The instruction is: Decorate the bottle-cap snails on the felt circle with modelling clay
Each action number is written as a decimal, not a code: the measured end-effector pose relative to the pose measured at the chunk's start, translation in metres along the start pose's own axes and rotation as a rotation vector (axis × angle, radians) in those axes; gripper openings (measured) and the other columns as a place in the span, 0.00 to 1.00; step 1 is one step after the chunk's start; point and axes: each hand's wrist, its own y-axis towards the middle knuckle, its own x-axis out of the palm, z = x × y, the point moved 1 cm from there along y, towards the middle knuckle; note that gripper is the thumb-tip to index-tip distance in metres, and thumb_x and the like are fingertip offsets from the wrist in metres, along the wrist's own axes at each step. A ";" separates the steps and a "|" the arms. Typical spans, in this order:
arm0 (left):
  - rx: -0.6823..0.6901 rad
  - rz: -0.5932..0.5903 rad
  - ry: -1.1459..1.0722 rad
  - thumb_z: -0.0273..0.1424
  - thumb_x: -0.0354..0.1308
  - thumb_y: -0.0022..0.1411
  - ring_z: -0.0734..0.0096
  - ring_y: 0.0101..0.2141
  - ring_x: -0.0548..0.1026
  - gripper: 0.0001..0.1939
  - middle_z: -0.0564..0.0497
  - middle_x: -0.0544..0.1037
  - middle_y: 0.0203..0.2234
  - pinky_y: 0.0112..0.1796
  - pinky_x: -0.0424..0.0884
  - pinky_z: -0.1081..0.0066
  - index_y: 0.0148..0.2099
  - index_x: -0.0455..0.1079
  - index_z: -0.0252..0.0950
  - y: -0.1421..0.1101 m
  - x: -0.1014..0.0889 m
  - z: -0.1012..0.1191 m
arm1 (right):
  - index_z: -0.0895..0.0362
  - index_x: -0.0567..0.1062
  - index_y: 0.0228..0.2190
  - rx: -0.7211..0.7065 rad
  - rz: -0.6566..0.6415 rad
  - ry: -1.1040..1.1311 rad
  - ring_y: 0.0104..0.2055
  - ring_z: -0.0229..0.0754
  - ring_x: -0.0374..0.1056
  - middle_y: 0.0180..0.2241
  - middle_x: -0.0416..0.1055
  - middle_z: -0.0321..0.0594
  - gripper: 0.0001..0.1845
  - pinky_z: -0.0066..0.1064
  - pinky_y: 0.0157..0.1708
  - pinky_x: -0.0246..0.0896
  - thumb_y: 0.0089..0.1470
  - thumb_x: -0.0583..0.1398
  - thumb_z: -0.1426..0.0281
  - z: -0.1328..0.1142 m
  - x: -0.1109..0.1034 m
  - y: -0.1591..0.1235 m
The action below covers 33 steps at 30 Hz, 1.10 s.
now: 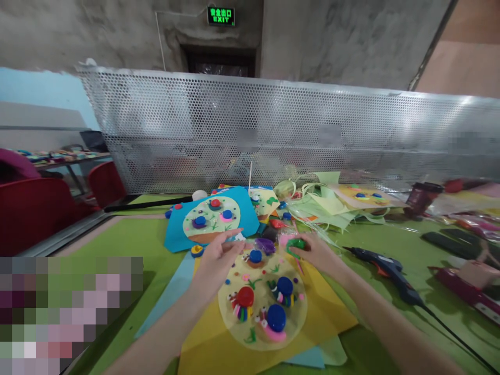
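My right hand (314, 251) pinches a lump of green modelling clay (296, 244) above the far right edge of a yellow craft card (328, 312). My left hand (219, 254) hovers over the card's far left side, thumb and fingers apart. A small white piece (239, 237) shows by its fingertips; whether it touches them I cannot tell. On the card's pale round panel (258, 281) sit clay snails and bugs: a red-shelled one (246, 297), a blue-shelled one with a pink body (276, 317) and others. A purple lump (265, 246) lies between my hands.
A blue craft card (172, 234) with clay snails lies behind my left hand. Pale green paper scraps (324, 200) are heaped at the back. A glue gun (386, 268) and a dark cup (424, 198) stand right. A perforated metal screen (219, 125) borders the table.
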 end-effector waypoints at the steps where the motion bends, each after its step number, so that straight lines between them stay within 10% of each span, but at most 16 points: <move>1: 0.006 0.003 0.006 0.42 0.58 0.53 0.69 0.28 0.73 0.25 0.49 0.79 0.29 0.26 0.62 0.73 0.50 0.66 0.35 0.001 0.000 0.000 | 0.57 0.74 0.28 -0.002 0.013 -0.039 0.26 0.43 0.66 0.26 0.72 0.40 0.14 0.35 0.27 0.61 0.44 0.61 0.59 -0.001 -0.001 -0.001; 20: 0.047 0.061 -0.036 0.38 0.56 0.50 0.74 0.23 0.63 0.14 0.57 0.64 0.21 0.24 0.60 0.74 0.38 0.65 0.36 0.005 0.001 -0.001 | 0.60 0.71 0.36 0.054 -0.107 -0.431 0.37 0.39 0.68 0.37 0.70 0.39 0.11 0.37 0.37 0.65 0.57 0.58 0.64 0.013 -0.007 0.005; 33: 0.022 -0.004 -0.047 0.40 0.64 0.47 0.64 0.35 0.73 0.34 0.50 0.76 0.30 0.33 0.65 0.70 0.54 0.61 0.33 -0.002 0.000 0.005 | 0.62 0.68 0.43 -0.103 0.162 -0.389 0.38 0.48 0.67 0.43 0.65 0.53 0.18 0.42 0.39 0.63 0.52 0.56 0.64 0.006 -0.011 -0.001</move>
